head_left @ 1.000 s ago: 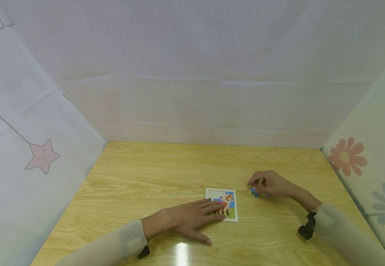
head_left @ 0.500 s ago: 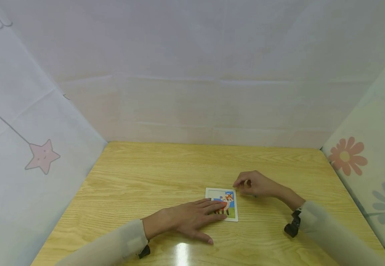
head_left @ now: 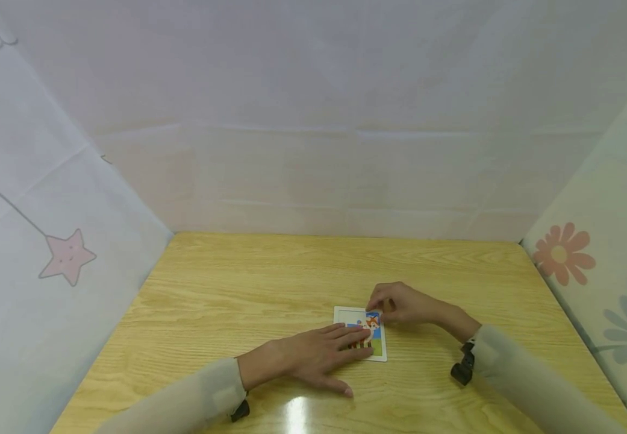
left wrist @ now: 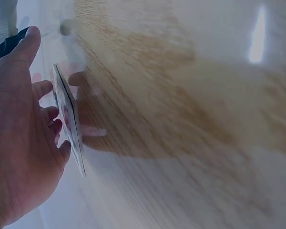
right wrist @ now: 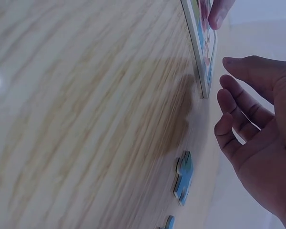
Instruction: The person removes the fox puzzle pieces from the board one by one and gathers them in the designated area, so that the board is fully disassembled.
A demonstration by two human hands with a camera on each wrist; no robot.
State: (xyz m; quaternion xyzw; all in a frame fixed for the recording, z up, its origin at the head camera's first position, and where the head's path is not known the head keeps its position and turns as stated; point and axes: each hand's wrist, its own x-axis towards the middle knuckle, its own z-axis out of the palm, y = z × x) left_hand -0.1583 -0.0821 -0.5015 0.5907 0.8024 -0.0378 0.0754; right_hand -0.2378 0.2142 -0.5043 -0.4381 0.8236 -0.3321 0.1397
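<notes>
Resting w/ the fingers straight and spread, the L hand (head_left: 315,355) lies over the puzzle board (head_left: 351,315), approx. on its lower left half. The board is flat on the wood table (head_left: 237,283), near the person, a little to the R of the middle. It has a white border; inside is a pic. of a fox, partly covered by the L hand, and the upper left part is pale and bare. In the L wrist view the board is seen almost from its edge.

The R hand (head_left: 411,304) is at the upper right corner of the board, w/ fingers bent toward the thumb. If they pinch smth. there, I cannot tell; the R wrist view shows the thumb and fingertips near each other.

On the table, just beside the R hand in the same view, lies a blue puzzle piece (right wrist: 183,179), w/ a 2nd piece (right wrist: 170,223) near it, cut by the frame edge.

Both sleeves (head_left: 530,367) are light-coloured. Side cloths carry a pink star (head_left: 67,256) on L and a red flower (head_left: 559,254) on R.
</notes>
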